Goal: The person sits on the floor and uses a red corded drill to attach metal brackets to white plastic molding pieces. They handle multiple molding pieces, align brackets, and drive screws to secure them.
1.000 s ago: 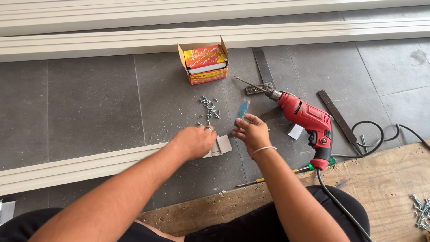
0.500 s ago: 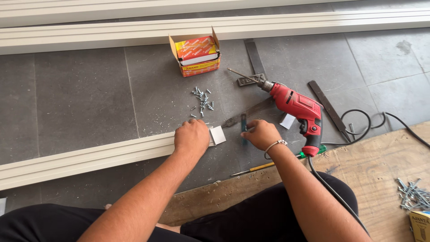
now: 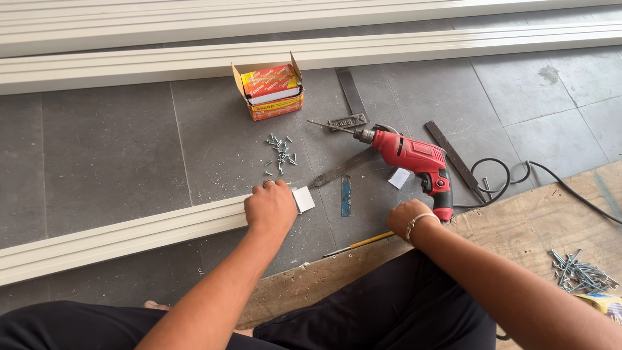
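Left hand clamps down, fingers curled over the end of the white profile lying on the floor, by a small white bracket. Right hand, loosely closed and empty, hovers beside the red drill. Best pin that profile firmly, screws near.

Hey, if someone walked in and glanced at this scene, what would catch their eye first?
Most likely the bright red power drill lying on the grey floor tiles, just beyond the right hand. Next would be the open orange and yellow cardboard box further back, with loose screws scattered in front of it. Nearer, the left hand presses on the end of a long white profile running off to the left.
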`<state>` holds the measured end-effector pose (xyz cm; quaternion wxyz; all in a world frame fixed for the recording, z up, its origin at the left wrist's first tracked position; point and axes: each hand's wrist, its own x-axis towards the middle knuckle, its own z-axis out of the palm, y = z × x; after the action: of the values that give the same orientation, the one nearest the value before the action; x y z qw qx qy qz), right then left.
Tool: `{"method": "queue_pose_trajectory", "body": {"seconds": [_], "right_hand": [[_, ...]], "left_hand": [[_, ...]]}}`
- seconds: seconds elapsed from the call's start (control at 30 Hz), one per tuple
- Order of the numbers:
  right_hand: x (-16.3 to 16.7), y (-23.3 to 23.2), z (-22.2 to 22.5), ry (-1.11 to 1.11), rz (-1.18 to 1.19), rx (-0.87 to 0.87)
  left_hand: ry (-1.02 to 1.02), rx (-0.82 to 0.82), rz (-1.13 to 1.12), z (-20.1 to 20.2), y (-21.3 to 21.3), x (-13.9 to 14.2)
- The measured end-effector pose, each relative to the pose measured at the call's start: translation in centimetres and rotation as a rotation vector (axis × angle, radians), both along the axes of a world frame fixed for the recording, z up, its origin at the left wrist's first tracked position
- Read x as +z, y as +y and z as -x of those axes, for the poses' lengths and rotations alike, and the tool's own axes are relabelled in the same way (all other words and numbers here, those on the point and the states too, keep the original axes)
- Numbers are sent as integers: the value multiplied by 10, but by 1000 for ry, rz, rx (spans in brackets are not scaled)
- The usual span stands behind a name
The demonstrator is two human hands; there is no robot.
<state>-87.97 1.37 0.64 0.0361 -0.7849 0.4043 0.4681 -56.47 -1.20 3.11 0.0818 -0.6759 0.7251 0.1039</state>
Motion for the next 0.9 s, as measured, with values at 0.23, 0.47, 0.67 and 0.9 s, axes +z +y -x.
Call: {"method": "queue_pose_trajectory", "body": {"seconds": [0.23,0.47,0.67,0.9], "right_hand": [[62,-18,-13,-263,-134,-259],[83,18,-120,-1147,48,-534],[85,43,-228,-1633,219,-473],[67,51,-247,-1547,334,4]], "left_hand": [[539,272,-123,-41,51,14],[2328,990,-245,-96,64,61],[2557,601,192,-121,67,124],[2363,454,272,-134,85,134]]}}
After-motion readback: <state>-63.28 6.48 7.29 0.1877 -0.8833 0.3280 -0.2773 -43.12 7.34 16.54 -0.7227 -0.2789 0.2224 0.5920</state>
